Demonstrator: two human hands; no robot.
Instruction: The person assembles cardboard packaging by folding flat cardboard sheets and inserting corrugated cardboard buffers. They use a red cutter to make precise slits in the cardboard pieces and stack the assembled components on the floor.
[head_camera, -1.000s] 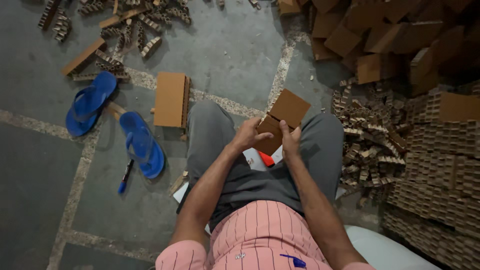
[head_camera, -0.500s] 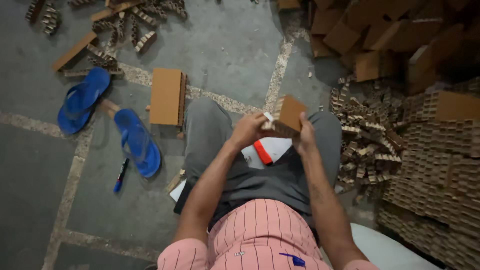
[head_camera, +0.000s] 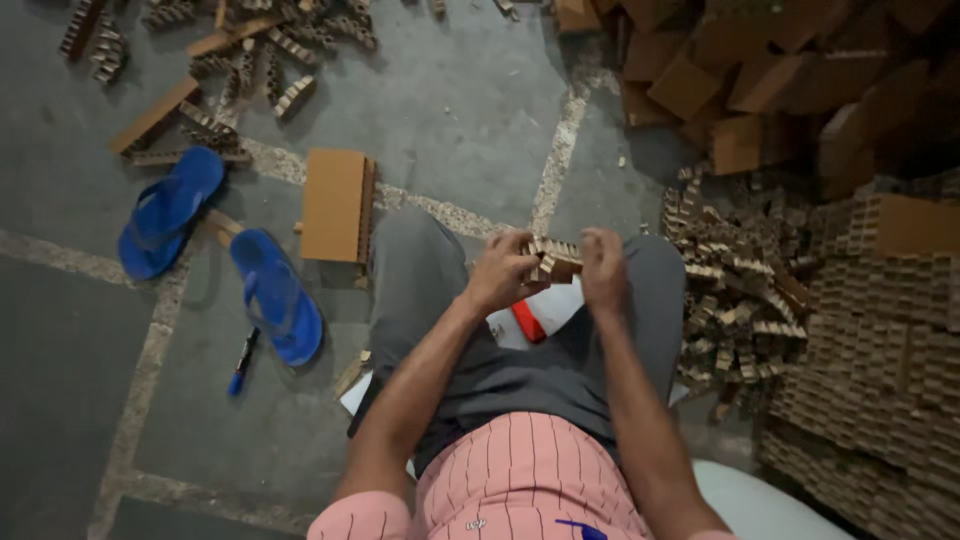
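I see both hands, left (head_camera: 500, 272) and right (head_camera: 604, 268), gripping one cardboard grid (head_camera: 551, 259) over the lap. Blue sandals (head_camera: 275, 296) lie left on the floor (head_camera: 450, 110).

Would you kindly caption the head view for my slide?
Both hands, left hand and right hand, grip a slotted cardboard divider above the lap.

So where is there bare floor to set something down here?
Bare floor lies ahead of the knees, between the flat cardboard stack and the box heap. Right of the right hand, cardboard pieces crowd the floor; the blue sandals take the left.
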